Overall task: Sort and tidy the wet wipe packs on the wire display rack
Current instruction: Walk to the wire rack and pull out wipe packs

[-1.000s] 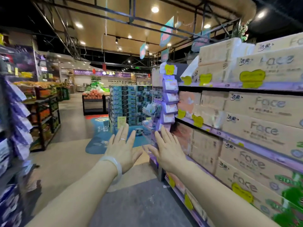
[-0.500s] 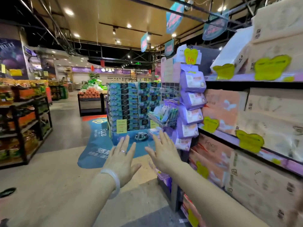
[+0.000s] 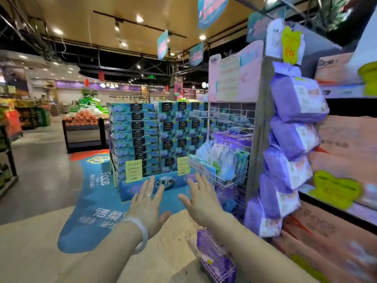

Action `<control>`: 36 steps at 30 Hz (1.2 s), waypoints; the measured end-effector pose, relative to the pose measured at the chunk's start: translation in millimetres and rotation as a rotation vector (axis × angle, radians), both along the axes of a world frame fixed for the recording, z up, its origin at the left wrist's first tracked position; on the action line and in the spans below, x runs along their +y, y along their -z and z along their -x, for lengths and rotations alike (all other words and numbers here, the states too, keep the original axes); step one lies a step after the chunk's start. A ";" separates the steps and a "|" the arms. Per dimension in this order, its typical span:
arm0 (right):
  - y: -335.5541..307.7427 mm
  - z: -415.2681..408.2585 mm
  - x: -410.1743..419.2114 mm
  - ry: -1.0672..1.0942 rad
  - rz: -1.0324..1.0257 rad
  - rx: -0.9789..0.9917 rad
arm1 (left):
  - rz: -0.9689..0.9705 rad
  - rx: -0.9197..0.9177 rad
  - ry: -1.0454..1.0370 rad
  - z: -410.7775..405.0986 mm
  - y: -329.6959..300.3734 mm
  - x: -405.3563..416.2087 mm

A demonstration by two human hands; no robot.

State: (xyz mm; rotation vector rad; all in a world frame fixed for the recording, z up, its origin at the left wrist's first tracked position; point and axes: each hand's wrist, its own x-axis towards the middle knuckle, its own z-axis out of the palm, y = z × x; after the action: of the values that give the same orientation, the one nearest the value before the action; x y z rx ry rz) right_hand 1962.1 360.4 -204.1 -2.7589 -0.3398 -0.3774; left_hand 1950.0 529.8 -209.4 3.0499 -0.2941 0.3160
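both hands, left hand (image 3: 148,205) and right hand (image 3: 201,202), are reaching with straight fingers, holding nothing, near the wire display rack (image 3: 222,174).

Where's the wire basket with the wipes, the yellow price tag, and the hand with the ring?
wire basket (image 3: 214,176): head view, front wire rim.
yellow price tag (image 3: 290,44): head view, middle of the tag.
left hand (image 3: 148,207): head view, back of the hand.

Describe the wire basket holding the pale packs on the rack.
The wire basket is white thin-wire mesh, fixed to the rack's grid panel and jutting out toward the aisle, its front tilted slightly up. Pale blue, white and green packs stand upright in it, leaning unevenly. The right hand hovers just below, not touching it.
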 end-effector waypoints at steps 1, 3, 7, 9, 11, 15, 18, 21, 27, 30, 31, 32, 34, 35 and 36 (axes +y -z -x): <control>-2.7 -26.7 -0.7 0.030 -0.009 0.008 | 0.020 0.008 0.007 -33.3 -1.3 3.0; -4.4 -73.1 -7.1 0.086 -0.015 0.027 | 0.068 0.046 0.027 -94.1 -1.5 3.5; 3.3 -152.8 -29.3 0.211 0.024 0.057 | 0.057 0.122 0.154 -198.4 12.6 -14.0; 6.5 -194.5 -41.7 0.285 0.027 0.067 | 0.045 0.129 0.252 -245.3 22.2 -26.9; 11.2 -237.0 -53.5 0.340 0.048 0.063 | 0.025 0.133 0.350 -289.7 29.9 -38.3; 15.4 -322.6 -71.9 0.430 -0.036 0.015 | -0.007 0.137 0.440 -386.6 28.6 -52.5; 13.7 -375.8 -76.6 0.500 -0.075 0.003 | 0.014 0.164 0.491 -449.4 16.7 -58.8; 11.5 -414.7 -78.7 0.603 -0.047 0.052 | 0.042 0.179 0.549 -501.4 5.1 -70.5; 19.1 -445.0 -89.7 0.860 -0.177 0.187 | 0.079 0.127 0.825 -566.3 2.5 -111.4; 23.5 -444.8 -88.8 0.918 -0.323 0.194 | 0.032 0.101 0.996 -583.6 5.6 -131.7; 22.0 -444.1 -86.5 0.960 -0.341 0.174 | 0.022 0.090 1.050 -588.4 5.8 -136.6; 18.9 -444.0 -83.4 1.020 -0.337 0.138 | 0.028 0.082 1.104 -593.3 5.9 -141.3; 11.4 -443.8 -81.7 1.095 -0.409 -0.014 | 0.096 0.077 1.215 -602.2 4.7 -149.4; 6.6 -443.7 -80.4 1.069 -0.555 -0.140 | 0.173 0.099 1.270 -605.2 3.6 -152.8; 0.3 -442.7 -77.4 1.014 -0.742 -0.273 | 0.278 0.150 1.315 -606.8 2.8 -155.9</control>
State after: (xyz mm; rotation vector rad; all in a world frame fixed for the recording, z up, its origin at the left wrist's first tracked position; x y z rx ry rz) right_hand 2404.7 283.0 -204.4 -1.9240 0.9837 -0.8890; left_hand 2556.8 373.9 -212.2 1.9831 -1.8284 0.0141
